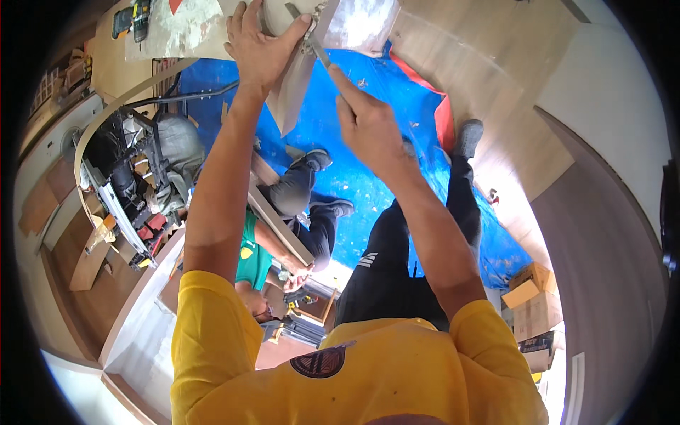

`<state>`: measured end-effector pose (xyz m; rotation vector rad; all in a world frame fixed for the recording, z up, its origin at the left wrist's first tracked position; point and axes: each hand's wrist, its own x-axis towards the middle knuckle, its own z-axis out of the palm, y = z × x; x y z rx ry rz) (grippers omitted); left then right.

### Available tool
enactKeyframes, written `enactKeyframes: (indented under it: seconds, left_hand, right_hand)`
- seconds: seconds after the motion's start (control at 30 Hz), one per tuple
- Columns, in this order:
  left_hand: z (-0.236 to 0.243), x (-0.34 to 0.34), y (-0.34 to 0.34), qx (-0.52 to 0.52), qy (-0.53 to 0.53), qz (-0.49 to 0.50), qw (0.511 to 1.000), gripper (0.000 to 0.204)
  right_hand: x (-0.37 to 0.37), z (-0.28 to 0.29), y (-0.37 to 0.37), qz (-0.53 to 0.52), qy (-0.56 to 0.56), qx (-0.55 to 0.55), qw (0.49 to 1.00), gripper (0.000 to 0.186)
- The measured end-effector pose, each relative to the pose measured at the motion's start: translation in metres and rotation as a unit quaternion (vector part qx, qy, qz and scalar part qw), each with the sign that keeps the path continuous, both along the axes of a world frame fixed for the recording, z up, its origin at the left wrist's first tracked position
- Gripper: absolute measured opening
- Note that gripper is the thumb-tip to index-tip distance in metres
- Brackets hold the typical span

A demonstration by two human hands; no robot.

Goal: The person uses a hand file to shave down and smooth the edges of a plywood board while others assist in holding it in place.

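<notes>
While gripping a putty knife [312, 39], right hand [368, 127]; left hand [258, 42] flat against grey panel edge [294, 95].

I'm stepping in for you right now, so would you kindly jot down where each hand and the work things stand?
Left hand: raised, fingers pressed on a pale rounded piece at the top of the view, beside a grey panel.
Right hand: closed around a thin metal blade tool, its tip between that piece and the panel.
Below: blue tarp on the floor; another person in a green shirt crouches over a wooden board.
Done and left: cannot tell from this view.
</notes>
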<state>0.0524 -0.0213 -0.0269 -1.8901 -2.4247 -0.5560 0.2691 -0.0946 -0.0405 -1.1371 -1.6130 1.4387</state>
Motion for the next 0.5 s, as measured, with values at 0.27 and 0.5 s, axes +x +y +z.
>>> enactKeyframes:
  seconds: [0.27,0.5]
  left_hand:
    - [0.004,0.027,-0.012,0.053,-0.134,0.021,0.989,0.062]
    - [0.002,0.022,-0.017,0.046,-0.145,0.066,0.986,0.065]
  right_hand:
    - [-0.023,-0.007,-0.032,-0.064,0.013,0.022,0.998,0.052]
    - [-0.013,-0.002,-0.017,-0.047,0.032,0.053,0.997,0.046]
